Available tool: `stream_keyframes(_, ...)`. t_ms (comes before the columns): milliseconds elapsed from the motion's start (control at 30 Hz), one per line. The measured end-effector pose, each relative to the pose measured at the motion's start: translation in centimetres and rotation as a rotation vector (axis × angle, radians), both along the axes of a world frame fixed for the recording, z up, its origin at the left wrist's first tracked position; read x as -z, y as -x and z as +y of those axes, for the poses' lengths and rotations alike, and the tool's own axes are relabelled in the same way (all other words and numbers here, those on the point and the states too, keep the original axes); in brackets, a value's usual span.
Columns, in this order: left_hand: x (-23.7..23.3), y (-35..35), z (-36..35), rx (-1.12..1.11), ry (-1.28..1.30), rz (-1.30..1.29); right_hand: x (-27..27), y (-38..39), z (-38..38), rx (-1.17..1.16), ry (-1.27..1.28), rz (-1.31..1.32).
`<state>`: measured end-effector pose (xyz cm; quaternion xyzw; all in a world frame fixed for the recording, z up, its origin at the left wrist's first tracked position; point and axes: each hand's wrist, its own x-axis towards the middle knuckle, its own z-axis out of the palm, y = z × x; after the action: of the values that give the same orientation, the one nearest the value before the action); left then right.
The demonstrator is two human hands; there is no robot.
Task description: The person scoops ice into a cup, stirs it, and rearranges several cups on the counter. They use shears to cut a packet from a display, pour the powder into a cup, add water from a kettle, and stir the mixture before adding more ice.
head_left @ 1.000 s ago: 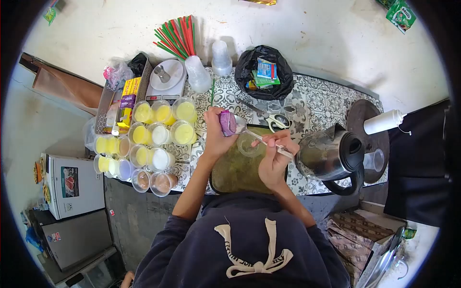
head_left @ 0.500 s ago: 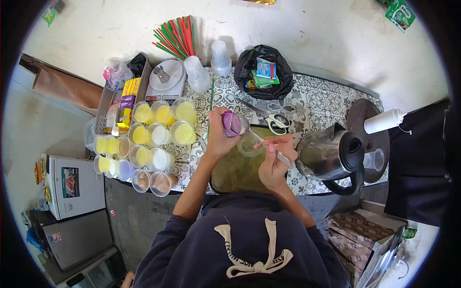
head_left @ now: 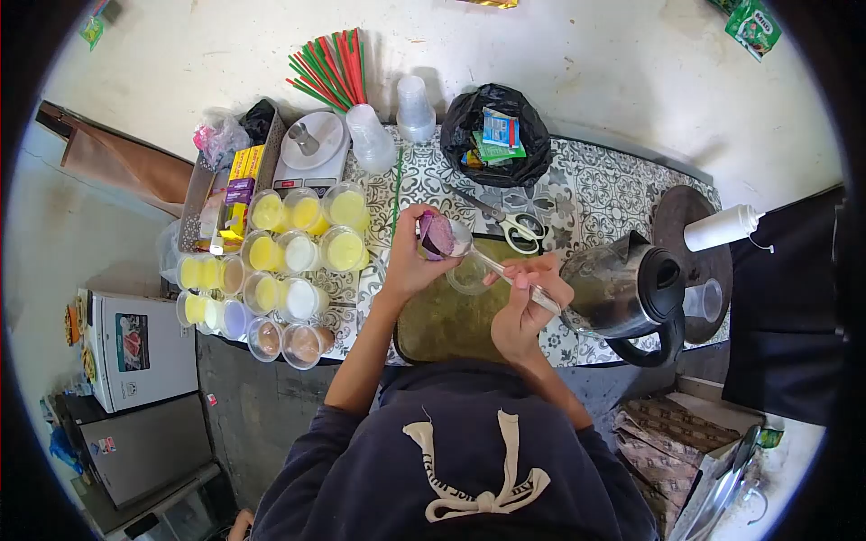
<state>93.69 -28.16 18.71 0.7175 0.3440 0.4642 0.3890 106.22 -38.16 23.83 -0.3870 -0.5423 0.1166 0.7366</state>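
My left hand (head_left: 413,261) is wrapped round a small purple packet (head_left: 436,236), whose open top faces up. In my right hand (head_left: 528,298) is a metal spoon (head_left: 492,264), its bowl at the mouth of the packet. Below the spoon, a clear plastic cup (head_left: 466,276) stands on a dark greenish tray (head_left: 442,325), partly hidden by the spoon and my fingers. Scissors (head_left: 521,233) with white handles lie just behind the tray.
Several cups of powder (head_left: 345,248) stand at the left, near a basket (head_left: 191,212) and a scale (head_left: 311,171). Behind are straws (head_left: 338,72), stacked cups (head_left: 415,108) and a black bag (head_left: 458,135). A kettle (head_left: 609,284) and white bottle (head_left: 720,227) are at right.
The spoon has moved slightly up and left, its bowl now right at the packet's opening. The packet is tilted more, with its inside showing. My right hand has turned a little.
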Motion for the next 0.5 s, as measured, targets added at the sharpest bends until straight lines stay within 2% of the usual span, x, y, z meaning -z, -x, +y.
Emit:
stream_keyframes(100, 0.1, -0.2, 0.0, 0.013, 0.014, -0.04, -0.3, 0.1, 0.0, 0.055, 0.04, -0.04)
stream_keyframes(167, 0.3, -0.2, 0.0, 0.018, 0.034, -0.069, -0.3, 0.2, 0.0, 0.06, 0.005, 0.076)
stream_keyframes(300, 0.5, -0.1, 0.0, 0.029, 0.111, -0.099, -0.7, -1.0, 0.1, 0.121, -0.008, 0.074)
stream_keyframes(367, 0.6, 0.0, 0.0, 0.021, 0.124, -0.101, -1.5, -1.4, 0.0, 0.124, -0.041, 0.263)
stream_keyframes(500, 1.0, 0.5, -0.2, -0.011, 0.161, -0.142, 0.3, -3.0, -1.1, 0.157, 0.049, 0.353)
